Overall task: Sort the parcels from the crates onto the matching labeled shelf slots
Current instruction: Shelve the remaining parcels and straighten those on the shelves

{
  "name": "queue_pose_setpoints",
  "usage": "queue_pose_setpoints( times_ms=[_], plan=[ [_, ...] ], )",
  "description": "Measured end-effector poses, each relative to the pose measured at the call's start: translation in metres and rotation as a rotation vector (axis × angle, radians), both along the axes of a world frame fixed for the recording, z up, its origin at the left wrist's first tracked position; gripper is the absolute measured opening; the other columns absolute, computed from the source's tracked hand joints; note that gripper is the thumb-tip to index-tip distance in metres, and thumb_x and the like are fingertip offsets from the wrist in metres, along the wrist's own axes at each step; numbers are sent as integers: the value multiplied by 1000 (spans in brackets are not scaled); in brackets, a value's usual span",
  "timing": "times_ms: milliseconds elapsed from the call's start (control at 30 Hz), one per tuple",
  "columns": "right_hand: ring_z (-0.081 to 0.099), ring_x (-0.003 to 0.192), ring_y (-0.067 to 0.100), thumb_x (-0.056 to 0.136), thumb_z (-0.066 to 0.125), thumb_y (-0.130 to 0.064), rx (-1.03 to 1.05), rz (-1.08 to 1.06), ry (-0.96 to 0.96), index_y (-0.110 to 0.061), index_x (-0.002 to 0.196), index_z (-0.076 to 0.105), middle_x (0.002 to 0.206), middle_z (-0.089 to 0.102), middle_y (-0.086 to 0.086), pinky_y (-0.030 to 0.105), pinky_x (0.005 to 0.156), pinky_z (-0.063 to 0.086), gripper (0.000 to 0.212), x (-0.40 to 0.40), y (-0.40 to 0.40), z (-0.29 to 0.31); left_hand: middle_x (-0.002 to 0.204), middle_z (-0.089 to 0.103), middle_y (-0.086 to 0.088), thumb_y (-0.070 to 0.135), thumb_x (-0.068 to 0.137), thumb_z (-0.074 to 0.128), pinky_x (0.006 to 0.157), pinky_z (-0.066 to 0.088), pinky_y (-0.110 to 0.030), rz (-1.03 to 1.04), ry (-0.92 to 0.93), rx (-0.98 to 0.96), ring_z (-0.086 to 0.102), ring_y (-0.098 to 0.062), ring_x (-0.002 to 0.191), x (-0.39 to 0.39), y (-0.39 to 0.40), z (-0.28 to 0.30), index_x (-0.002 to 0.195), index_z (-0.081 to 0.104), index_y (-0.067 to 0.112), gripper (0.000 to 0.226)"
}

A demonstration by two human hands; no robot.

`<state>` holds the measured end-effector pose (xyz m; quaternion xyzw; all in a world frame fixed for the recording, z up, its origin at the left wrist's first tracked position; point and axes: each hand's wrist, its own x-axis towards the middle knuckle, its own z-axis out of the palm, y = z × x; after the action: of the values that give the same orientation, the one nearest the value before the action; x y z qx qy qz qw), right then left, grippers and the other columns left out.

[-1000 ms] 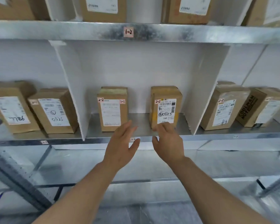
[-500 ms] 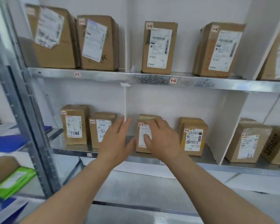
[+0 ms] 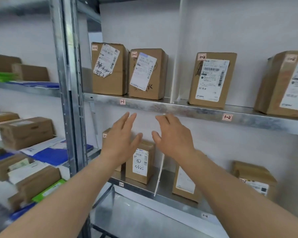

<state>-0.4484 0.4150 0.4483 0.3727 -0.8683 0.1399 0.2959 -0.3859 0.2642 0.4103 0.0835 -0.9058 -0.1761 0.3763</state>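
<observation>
Both hands empty, raised before the shelving: left hand (image 3: 121,140) fingers spread, right hand (image 3: 173,136) loosely open, neither touching a parcel; sorted parcels stand in slots 1-1 (image 3: 122,101) and 1-2 (image 3: 227,117) above, with the 0325 parcel (image 3: 140,163) in 2-1 below, just behind the left hand. Risk, as I judge it: a careless sweep could knock that upright parcel over or nudge the thin white divider (image 3: 159,176) beside it. Against half a second ago, view has swung left and upward; hands ride higher, further apart.
</observation>
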Motion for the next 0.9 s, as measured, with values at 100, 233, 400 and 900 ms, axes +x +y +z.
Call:
queue_pose_setpoints(
  times_ms=[100,233,400,900],
  plan=[
    [39,125,22,96,43,-33,-23,39,-17,-18,140,35,138,39,4,33,87,42,47,-7,-24,9,159,12,4,37,97,45,114,19,-34,51,13,33,10,-15,145,3,-26,11,151,15,26,63],
    [43,120,24,95,46,-27,-87,102,-51,-14,136,42,131,46,6,32,88,38,44,-18,-64,26,158,13,3,35,98,43,113,22,-37,83,62,53,12,-14,145,-4,-73,27,151,14,25,61],
    [44,119,25,93,48,-18,-162,172,-143,-9,132,44,131,47,8,31,91,37,40,-31,-122,50,157,19,0,28,100,43,113,20,-34,70,119,156,17,-16,143,-25,-142,53,151,16,21,58],
    [44,68,18,92,37,-1,-275,-59,-566,3,120,42,98,50,12,26,63,35,29,-81,-261,106,159,14,1,17,100,35,112,18,-31,-169,38,489,19,-18,143,-116,-271,104,152,-3,25,64]
  ],
)
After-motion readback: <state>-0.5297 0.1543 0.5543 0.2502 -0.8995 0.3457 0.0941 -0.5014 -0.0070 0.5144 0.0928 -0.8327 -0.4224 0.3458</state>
